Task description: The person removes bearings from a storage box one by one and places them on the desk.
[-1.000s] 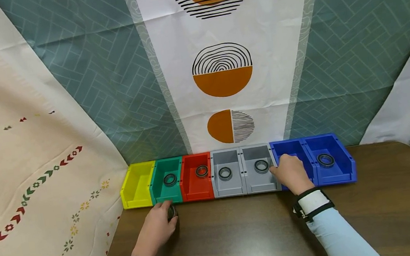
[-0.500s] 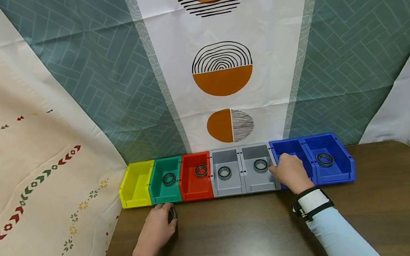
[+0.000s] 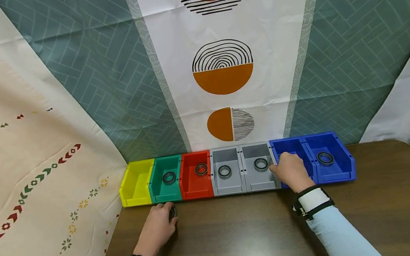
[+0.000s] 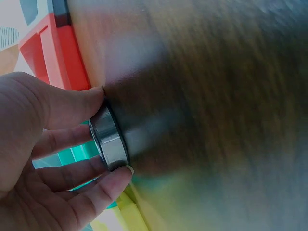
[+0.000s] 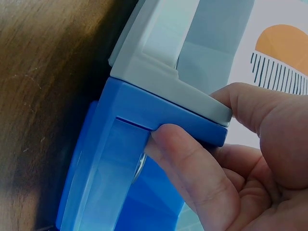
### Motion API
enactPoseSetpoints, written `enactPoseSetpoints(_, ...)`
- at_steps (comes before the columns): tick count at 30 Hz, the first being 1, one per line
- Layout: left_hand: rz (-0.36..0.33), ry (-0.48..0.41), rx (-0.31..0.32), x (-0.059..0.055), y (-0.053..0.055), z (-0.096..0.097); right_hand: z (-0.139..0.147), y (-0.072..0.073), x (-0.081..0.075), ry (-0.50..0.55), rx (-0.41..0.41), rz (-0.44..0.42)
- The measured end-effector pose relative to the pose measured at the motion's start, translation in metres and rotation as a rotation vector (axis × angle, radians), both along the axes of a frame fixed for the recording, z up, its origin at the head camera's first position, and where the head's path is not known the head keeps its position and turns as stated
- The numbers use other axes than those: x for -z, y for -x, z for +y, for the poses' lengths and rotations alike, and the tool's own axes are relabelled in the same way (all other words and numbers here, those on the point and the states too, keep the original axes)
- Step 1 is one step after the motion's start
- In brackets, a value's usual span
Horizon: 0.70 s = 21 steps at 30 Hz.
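My left hand (image 3: pixel 157 227) pinches a ball bearing (image 4: pixel 110 139) by its edge, with the thumb at one side and fingertips at the other. The bearing stands on edge close to the brown table, just in front of the green bin (image 3: pixel 166 197). My right hand (image 3: pixel 291 172) grips the adjoining side walls of the right grey bin (image 3: pixel 261 185) and the left blue bin (image 5: pixel 103 149), thumb on the grey side and fingers on the blue. A shiny curved metal edge (image 5: pixel 139 167) shows inside that blue bin, mostly hidden by the fingers.
Yellow (image 3: pixel 137 199), green, red (image 3: pixel 197 193), two grey and two blue bins stand in one row along the table's back. Single bearings lie in the green, red, both grey and right blue (image 3: pixel 325 159) bins. Patterned cloth (image 3: pixel 139 89) hangs behind and at the left.
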State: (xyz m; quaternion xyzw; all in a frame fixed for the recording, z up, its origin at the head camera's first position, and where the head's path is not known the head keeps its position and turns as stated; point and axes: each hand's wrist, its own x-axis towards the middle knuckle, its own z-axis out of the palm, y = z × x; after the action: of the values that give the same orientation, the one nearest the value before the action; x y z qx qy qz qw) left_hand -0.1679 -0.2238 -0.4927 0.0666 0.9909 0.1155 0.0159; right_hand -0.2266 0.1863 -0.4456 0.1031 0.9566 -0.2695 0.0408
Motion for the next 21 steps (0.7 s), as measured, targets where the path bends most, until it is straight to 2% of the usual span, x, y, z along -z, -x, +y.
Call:
enactPoseSetpoints(6,0.022,0.014,0.018,0.002,0.001,-0.001,0.0,-0.001,-0.001,-0.002,-0.005,0.034)
enactPoseSetpoints(10,0.01,0.024,0.007,-0.003,0.0,0.0,0.0,-0.001,-0.001,0.004,-0.003,0.025)
enactPoseSetpoints(14,0.019,0.021,-0.008,-0.014,0.001,0.0,0.0,-0.001,-0.001,0.01,0.002,0.009)
enactPoseSetpoints(21,0.108,-0.015,-0.013,-0.036,0.01,-0.003,0.0,-0.001,0.0,0.01,0.006,-0.006)
